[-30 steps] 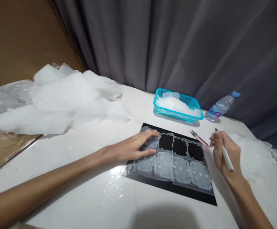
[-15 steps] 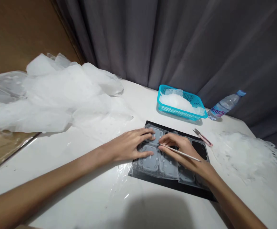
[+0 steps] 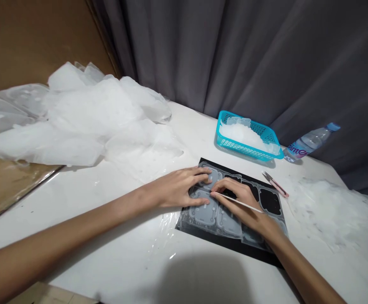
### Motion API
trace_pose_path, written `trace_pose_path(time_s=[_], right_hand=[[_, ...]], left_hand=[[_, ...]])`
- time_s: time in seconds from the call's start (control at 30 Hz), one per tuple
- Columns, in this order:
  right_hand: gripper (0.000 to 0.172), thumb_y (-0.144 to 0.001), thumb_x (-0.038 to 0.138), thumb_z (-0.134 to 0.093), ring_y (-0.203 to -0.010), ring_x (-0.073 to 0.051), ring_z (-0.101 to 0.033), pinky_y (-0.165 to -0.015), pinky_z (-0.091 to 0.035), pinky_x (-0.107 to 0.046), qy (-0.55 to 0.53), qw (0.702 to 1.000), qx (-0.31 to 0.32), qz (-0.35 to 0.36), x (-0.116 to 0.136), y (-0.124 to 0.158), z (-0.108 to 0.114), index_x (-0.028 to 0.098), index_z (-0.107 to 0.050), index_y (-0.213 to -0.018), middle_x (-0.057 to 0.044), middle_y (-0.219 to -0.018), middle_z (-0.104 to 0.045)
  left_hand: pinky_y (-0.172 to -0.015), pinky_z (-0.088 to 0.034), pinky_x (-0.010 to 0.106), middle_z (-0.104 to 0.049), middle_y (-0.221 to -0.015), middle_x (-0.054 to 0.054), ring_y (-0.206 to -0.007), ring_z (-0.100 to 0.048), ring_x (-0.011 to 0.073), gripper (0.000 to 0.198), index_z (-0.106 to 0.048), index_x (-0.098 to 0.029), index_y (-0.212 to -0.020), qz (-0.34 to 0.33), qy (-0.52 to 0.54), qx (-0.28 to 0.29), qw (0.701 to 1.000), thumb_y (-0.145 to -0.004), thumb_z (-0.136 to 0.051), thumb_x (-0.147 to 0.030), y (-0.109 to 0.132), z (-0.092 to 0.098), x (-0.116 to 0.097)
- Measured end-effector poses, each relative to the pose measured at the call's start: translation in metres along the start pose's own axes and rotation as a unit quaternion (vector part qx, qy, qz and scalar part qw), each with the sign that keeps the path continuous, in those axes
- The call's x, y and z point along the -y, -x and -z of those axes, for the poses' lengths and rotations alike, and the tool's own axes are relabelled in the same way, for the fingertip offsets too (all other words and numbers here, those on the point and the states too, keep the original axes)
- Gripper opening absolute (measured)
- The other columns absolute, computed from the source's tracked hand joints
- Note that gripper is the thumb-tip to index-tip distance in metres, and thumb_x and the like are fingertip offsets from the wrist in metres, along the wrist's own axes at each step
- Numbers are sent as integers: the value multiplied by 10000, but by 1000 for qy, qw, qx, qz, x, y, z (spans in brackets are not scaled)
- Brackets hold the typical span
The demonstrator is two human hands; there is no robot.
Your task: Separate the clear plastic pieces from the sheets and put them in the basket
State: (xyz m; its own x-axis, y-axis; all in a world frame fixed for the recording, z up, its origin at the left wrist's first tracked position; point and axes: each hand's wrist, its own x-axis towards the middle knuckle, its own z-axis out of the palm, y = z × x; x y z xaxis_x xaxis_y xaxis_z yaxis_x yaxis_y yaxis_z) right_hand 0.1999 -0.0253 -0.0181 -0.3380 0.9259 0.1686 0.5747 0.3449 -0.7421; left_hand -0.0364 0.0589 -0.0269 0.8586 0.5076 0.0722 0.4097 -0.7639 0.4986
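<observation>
A translucent sheet of moulded pieces lies on a black mat on the white table. My left hand lies flat on the sheet's left end, fingers spread. My right hand is curled beside it, fingertips on the sheet, gripping a thin white stick that points left toward my left fingers. Several cells at the sheet's far right are bare black cut-outs.
A teal basket with translucent pieces stands behind the mat, a water bottle lying to its right. Small pink snips lie by the mat's far right corner. Heaps of translucent film sit at left and right.
My right hand came in from the right of the mat with the stick and settled on the sheet beside my left hand. The view shifted slightly.
</observation>
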Motion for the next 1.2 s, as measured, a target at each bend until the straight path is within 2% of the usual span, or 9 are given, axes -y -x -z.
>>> trace_pose_path(time_s=[0.37,0.5,0.7,0.8,0.9,1.0,1.07,1.13,1.2], right_hand=[[134,-1080,269,-507,-975,-228,-662,-915,-529,-384,43,997,10,61,-1,-2,-4,242,-617,-1007,-58,-1005,-689],[146,-1080,260,-499,-963,-234,-664,-882,-525,-372,79,995,22,57,1,1,0,240,-602,-979,-63,-987,-678],[113,-1082,264,-522,-953,-219,-654,-908,-533,-367,70,995,-2,73,-7,2,-5,236,-611,-1017,-56,-984,-677],[122,-1088,263,-505,-992,-226,-658,-934,-546,-380,102,990,-5,97,-9,-2,-7,236,-617,-1047,-72,-1021,-675],[166,-1091,253,-488,-1068,-230,-675,-965,-565,-382,129,988,-12,90,-8,-3,-10,226,-623,-1183,-106,-1144,-659],[265,-1092,250,-472,-1130,-251,-668,-1002,-567,-412,157,983,-22,94,-8,-1,-20,213,-609,-1315,-139,-1218,-643],[274,-1092,243,-457,-1103,-255,-666,-982,-571,-417,167,980,-26,108,-12,-3,-26,225,-643,-1293,-134,-1174,-663],[277,-1091,235,-432,-1035,-249,-671,-946,-570,-412,163,978,-73,107,-20,-11,-21,224,-687,-1197,-123,-1097,-689],[299,-1081,250,-417,-963,-245,-671,-921,-561,-421,155,966,-195,67,-33,-23,4,203,-711,-1051,-114,-1002,-707]], left_hand=[[-1223,-411,460,-439,-1670,123,-1505,-465,340,606,-620,-205,-1410,9,1,7,1000,-990,-610,-642,0,2,-3],[-1243,-381,449,-447,-1666,119,-1518,-448,330,615,-611,-207,-1426,13,5,5,1000,-986,-624,-636,1,0,-2],[-1241,-374,519,-479,-1640,133,-1519,-431,369,570,-630,-224,-1373,-19,-9,-35,999,-965,-669,-619,0,-2,1],[-1160,-450,548,-587,-1511,182,-1385,-566,382,457,-639,-182,-1310,-37,-67,-67,995,-1010,-638,-526,5,-3,-10],[-1046,-535,530,-710,-1286,185,-1190,-691,349,313,-676,-142,-1231,-44,-120,-70,989,-1098,-479,-345,17,-10,-28],[-1062,-544,523,-701,-1343,196,-1232,-685,349,383,-661,-130,-1315,-32,-151,-91,984,-1120,-426,-361,31,-23,-38],[-1102,-530,511,-666,-1423,183,-1298,-654,340,432,-624,-158,-1401,-12,-140,-109,984,-1123,-416,-415,37,-29,-39],[-1112,-529,495,-664,-1437,164,-1321,-642,330,455,-615,-181,-1425,-5,-120,-111,987,-1123,-406,-450,39,-31,-37],[-1084,-548,482,-694,-1391,151,-1283,-663,328,450,-646,-182,-1383,-12,-109,-97,989,-1119,-410,-461,37,-28,-35]])
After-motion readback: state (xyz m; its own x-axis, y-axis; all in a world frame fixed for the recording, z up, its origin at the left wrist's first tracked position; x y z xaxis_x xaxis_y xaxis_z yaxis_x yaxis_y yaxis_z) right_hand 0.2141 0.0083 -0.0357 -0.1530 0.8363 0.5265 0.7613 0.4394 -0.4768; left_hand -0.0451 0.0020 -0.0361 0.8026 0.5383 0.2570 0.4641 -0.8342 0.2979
